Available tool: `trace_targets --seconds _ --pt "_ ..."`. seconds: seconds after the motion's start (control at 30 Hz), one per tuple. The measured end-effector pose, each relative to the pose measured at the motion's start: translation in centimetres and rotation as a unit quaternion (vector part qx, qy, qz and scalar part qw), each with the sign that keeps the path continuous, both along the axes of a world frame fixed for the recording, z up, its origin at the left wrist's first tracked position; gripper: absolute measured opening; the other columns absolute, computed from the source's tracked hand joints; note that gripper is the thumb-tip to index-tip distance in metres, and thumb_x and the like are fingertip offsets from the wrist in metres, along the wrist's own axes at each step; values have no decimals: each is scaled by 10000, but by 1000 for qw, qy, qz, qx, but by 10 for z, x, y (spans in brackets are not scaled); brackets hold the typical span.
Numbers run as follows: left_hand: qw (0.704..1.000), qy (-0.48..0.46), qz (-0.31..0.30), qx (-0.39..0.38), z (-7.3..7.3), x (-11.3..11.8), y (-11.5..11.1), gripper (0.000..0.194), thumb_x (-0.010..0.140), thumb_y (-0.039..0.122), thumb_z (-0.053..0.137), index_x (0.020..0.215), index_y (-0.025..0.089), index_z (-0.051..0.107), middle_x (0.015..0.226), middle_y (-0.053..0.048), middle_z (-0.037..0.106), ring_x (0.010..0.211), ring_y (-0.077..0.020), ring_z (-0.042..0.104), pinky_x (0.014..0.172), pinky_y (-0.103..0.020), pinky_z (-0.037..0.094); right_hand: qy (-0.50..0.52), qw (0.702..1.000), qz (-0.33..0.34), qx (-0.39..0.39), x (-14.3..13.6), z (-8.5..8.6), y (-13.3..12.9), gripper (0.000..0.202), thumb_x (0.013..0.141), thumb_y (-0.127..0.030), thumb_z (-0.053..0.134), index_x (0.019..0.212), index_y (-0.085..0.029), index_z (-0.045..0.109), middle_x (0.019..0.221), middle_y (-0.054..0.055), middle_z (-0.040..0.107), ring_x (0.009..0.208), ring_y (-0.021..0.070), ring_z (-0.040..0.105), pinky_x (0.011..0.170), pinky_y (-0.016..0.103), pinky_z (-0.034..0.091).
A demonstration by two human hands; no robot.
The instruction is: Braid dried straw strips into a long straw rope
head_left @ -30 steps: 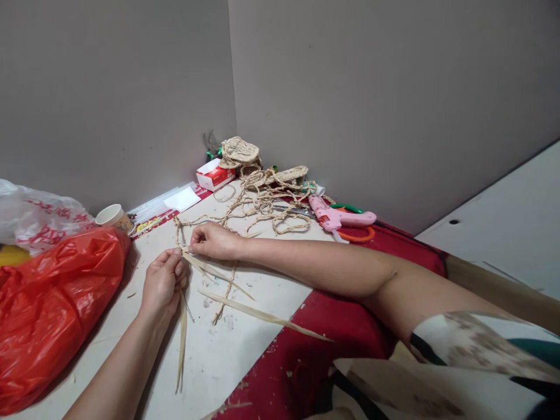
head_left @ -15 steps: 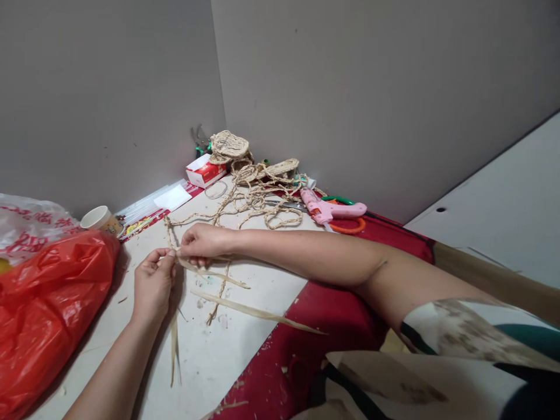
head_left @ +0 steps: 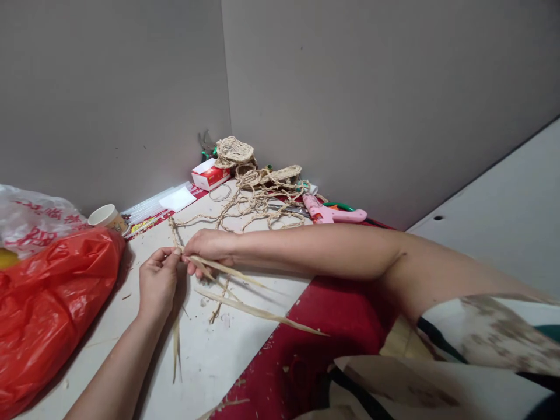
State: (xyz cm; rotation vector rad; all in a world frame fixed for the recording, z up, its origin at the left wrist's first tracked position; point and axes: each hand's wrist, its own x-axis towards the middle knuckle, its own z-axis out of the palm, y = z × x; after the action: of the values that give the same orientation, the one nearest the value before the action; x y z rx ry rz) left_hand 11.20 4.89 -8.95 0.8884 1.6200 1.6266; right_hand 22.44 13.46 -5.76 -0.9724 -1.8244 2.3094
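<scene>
Braided cord: straw-coloured braid [head_left: 174, 230], near-left of the far pile; its working end sits between both hands, above the white board [head_left: 219, 361].
Left hand: [head_left: 158, 283] thumb and forefinger pinched on the cord's working end.
Right hand: [head_left: 209, 245] touching the strips just right of that pinch, fingers curled under; palm hides the contact, can't tell if it's gripping.
Working strips: [head_left: 231, 270] pale, flat, fan out from the right hand toward the right.
Hanging strips: [head_left: 175, 350] trail below the left hand toward the near side.
Loose strip: [head_left: 262, 313] near-right of the hands, its right end over the red cloth [head_left: 271, 379].
Cord tail: [head_left: 219, 306] frayed near end on the board, partly under the loose strip.
Cord run: from its bend left of the right hand, off right into the cord pile [head_left: 258, 198], far side.
Far corner: red-and-white box [head_left: 211, 176], coiled braid piece [head_left: 235, 150] on and beside it, pliers [head_left: 205, 143] behind.
Far right: pink glue gun [head_left: 335, 216], beside the pile.
Far left: paper cup [head_left: 105, 217], just right of the white bag [head_left: 39, 219].
Left edge: red plastic bag [head_left: 65, 303].
</scene>
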Motion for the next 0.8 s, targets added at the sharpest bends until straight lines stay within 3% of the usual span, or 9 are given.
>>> trace_targets --seconds 0.1,0.23,0.33,0.4,0.53,0.6,0.7,0.73,0.8 --pt "998 -54 -6 -12 1 3 -1 190 648 286 714 693 146 593 432 61 478 333 -35 336 348 -159 199 13 997 -50 65 -3 -12 -14 154 778 -185 474 640 -131 512 475 14 580 348 104 500 341 198 387" --pt "995 -94 -19 -17 2 5 -2 186 638 272 716 679 140 591 378 91 392 311 -22 278 336 -153 163 -4 967 -65 248 -6 -24 -18 244 773 -272 459 591 -140 554 511 39 601 384 120 520 373 213 380" --pt "994 -109 -8 -22 2 4 -2 206 592 247 741 698 139 600 389 97 405 316 -16 286 336 -145 161 -43 924 -47 376 -6 -20 -18 278 779 -301 448 575 -153 566 475 28 578 440 124 543 421 204 377" --pt "993 -115 4 -27 2 2 -1 223 570 236 751 707 137 605 418 86 459 327 -17 321 339 -142 186 -56 907 -15 417 -5 -14 -18 288 786 -288 439 568 -152 569 456 21 564 467 116 549 449 193 374" --pt "991 -127 27 -18 6 -3 1 262 535 214 771 729 132 616 478 58 547 358 -29 401 356 -139 255 -27 903 86 420 1 7 -10 317 803 -309 446 569 -137 572 474 12 561 454 93 516 481 190 380" --pt "990 -136 16 -17 10 -6 1 267 530 211 776 724 122 616 475 56 548 338 -13 354 341 -134 231 -1 906 51 421 4 17 -2 329 814 -356 460 609 -130 582 512 12 568 461 87 500 492 196 383" --pt "988 -150 -21 -29 16 -9 2 271 540 214 774 728 98 617 537 27 598 319 20 257 317 -130 168 47 889 -77 450 4 21 12 304 827 -339 484 634 -119 567 599 21 585 535 78 502 522 187 374" --pt "987 -156 -31 -31 17 -10 2 275 536 209 774 729 94 614 564 15 617 318 25 247 314 -129 159 58 895 -87 433 3 19 15 288 825 -327 503 636 -116 558 617 20 584 551 74 500 525 182 372" --pt "985 -167 -43 -33 18 -11 3 282 524 192 773 726 96 603 573 10 624 316 27 243 312 -127 161 70 943 -46 324 -2 11 17 281 827 -329 527 647 -114 541 611 15 571 540 68 491 511 177 374"
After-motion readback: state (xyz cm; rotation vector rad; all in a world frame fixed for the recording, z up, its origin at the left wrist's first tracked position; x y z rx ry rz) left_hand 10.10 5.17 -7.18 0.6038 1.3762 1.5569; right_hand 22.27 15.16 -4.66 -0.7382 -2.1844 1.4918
